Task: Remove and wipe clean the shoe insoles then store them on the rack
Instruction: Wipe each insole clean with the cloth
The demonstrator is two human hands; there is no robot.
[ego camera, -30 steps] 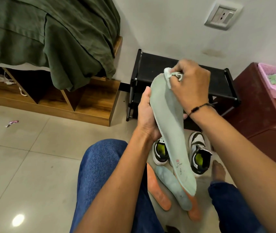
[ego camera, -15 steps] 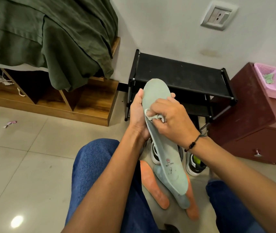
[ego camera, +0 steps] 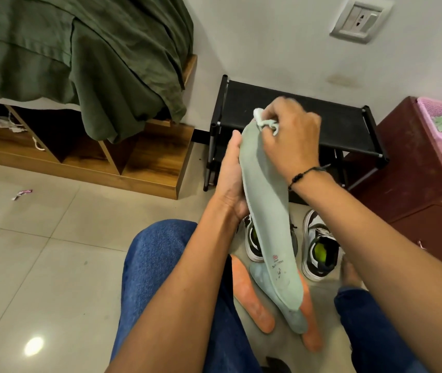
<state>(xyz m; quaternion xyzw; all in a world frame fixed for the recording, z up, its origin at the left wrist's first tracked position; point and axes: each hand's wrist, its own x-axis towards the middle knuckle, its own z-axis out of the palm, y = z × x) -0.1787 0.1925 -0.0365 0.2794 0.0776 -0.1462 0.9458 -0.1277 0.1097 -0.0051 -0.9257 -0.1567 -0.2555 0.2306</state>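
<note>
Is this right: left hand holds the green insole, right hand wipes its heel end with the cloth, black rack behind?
Not quite. The head view shows the right hand pressing the cloth at the toe end of the green insole, not the heel, which hangs low with its printed logo. The left hand does hold it, black rack behind.

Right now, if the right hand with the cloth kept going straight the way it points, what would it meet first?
Probably the wooden bed base with the green blanket, left of the black shoe rack. The right hand points leftward past the pale green insole's tip; depth is unclear.
</note>
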